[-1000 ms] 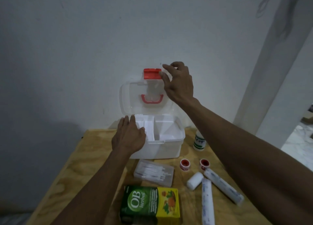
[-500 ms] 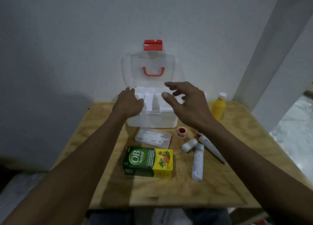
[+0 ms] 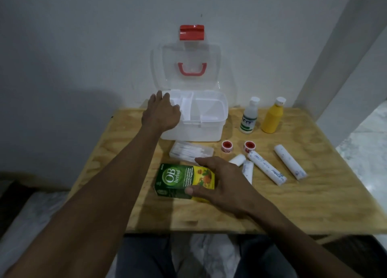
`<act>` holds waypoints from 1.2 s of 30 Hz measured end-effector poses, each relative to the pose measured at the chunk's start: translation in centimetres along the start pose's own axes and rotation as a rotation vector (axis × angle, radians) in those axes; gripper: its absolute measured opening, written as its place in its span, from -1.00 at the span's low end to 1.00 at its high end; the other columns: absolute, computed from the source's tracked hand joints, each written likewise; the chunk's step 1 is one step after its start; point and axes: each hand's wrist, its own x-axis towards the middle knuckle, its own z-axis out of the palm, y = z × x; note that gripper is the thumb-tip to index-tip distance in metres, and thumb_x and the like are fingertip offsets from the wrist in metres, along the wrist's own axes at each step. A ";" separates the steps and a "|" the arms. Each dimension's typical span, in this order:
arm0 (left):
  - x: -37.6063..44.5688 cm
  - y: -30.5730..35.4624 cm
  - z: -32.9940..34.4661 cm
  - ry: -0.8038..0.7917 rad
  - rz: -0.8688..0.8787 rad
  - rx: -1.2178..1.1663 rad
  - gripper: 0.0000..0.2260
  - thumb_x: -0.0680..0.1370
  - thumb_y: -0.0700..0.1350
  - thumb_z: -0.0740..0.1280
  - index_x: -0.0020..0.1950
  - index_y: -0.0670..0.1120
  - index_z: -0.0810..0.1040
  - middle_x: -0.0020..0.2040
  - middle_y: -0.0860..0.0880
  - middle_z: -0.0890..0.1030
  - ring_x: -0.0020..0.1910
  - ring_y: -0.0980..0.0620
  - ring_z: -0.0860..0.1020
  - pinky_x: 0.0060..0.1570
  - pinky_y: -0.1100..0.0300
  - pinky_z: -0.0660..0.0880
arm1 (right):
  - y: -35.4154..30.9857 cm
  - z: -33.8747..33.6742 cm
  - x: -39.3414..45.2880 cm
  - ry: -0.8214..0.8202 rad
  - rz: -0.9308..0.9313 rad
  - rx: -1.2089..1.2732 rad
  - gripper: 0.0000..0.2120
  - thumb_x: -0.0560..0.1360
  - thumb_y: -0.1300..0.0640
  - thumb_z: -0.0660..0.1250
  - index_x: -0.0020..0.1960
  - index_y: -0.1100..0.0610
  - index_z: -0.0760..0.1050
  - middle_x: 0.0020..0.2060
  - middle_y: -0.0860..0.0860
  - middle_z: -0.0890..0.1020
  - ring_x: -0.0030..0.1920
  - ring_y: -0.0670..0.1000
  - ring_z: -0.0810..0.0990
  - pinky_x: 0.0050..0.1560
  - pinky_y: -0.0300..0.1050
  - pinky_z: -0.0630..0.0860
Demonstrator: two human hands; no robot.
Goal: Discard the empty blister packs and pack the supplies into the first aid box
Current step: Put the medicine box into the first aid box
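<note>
One head-worn view looks steeply down, close over the table (image 3: 293, 210).

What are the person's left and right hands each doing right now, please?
Left hand: open, resting on the first aid box rim.
Right hand: closing around the green box, not lifted.

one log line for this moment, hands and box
left hand: on white plastic first aid box rim | right hand: grasping green-yellow cardboard carton | lid: open
</note>
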 end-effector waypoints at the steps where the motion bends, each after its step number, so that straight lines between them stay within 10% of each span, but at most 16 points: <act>1: 0.0 -0.1 0.0 0.001 0.001 0.002 -0.44 0.63 0.09 0.07 0.57 -0.14 0.13 0.61 -0.13 0.06 0.59 -0.16 0.01 0.50 -0.16 0.13 | 0.1 0.3 -0.1 0.005 0.004 0.004 -0.24 0.29 -0.33 0.47 0.39 -0.04 0.42 0.25 -0.10 0.53 0.21 -0.15 0.48 0.23 -0.17 0.45; 14: -0.1 -0.3 0.3 0.017 0.029 0.019 -0.46 0.64 0.10 0.05 0.57 -0.11 0.15 0.61 -0.12 0.07 0.59 -0.15 0.00 0.51 -0.13 0.13 | 0.0 0.7 -0.1 0.005 -0.083 0.133 -0.47 0.32 -0.20 0.52 0.26 -0.12 0.56 0.09 -0.18 0.59 0.12 -0.18 0.54 0.11 -0.10 0.51; 20: -0.1 -0.4 0.3 0.009 0.037 0.010 -0.46 0.63 0.10 0.04 0.57 -0.10 0.14 0.61 -0.13 0.04 0.59 -0.14 -0.02 0.52 -0.11 0.11 | -0.9 -2.1 0.1 0.061 -0.083 0.088 -0.45 0.28 -0.19 0.53 0.25 -0.14 0.57 0.10 -0.31 0.54 0.16 -0.29 0.50 0.13 -0.41 0.40; 30: -0.1 -0.6 0.1 -0.027 0.033 -0.008 -0.45 0.63 0.11 0.03 0.56 -0.13 0.15 0.61 -0.17 0.04 0.59 -0.17 -0.04 0.51 -0.16 0.11 | -1.8 -14.7 8.5 0.223 -0.116 -0.123 -0.38 0.27 -0.29 0.45 0.23 0.02 0.61 0.08 -0.05 0.66 0.01 -0.08 0.62 0.01 0.00 0.60; 36: 0.7 -0.8 -0.4 -0.059 0.026 -0.072 -0.41 0.62 0.08 0.14 0.58 -0.14 0.10 0.61 -0.15 0.07 0.59 -0.16 0.01 0.49 -0.17 0.14 | -0.5 -16.3 13.6 0.079 -0.070 -0.232 -0.27 0.20 -0.34 0.43 0.26 0.04 0.59 0.08 -0.03 0.67 -0.02 -0.07 0.62 -0.04 -0.12 0.61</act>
